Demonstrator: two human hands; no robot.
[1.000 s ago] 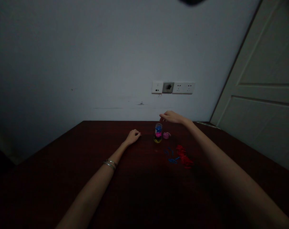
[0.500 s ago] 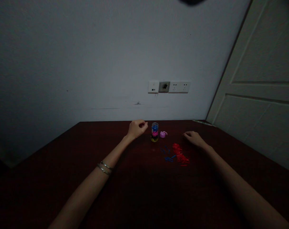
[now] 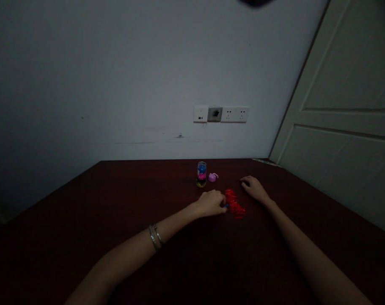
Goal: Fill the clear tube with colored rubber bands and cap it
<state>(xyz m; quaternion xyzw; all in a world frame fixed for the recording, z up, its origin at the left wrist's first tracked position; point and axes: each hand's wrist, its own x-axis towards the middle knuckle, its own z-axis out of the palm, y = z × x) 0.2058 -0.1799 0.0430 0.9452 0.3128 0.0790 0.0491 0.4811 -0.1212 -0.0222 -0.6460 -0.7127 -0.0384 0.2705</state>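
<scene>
My left hand [image 3: 211,203], with two bracelets on the wrist, is low over the table. Its thumb and fingertips close around a small thin blue piece [image 3: 226,206] at the left edge of a pile of thin red pieces [image 3: 234,204]. The hand covers the tabletop just left of the pile. My right hand [image 3: 255,189] rests on the table to the right of the pile, thumb apart from loosely bent fingers, with nothing visible in it. Behind my left hand stands an uncapped clear jar [image 3: 201,174] with blue, pink and yellow layers inside. Beside it lies a purple cap [image 3: 212,177] with a loop.
The dark red-brown table [image 3: 132,190] meets a pale wall [image 3: 132,76] at its back edge. Wall sockets [image 3: 221,114] sit above the jar. A white panelled door [image 3: 345,106] stands at the right.
My left hand has moved from beside the jar, toward me and to the right, down to the blue pieces, hiding several of them. My right hand stays put. The view has shifted slightly.
</scene>
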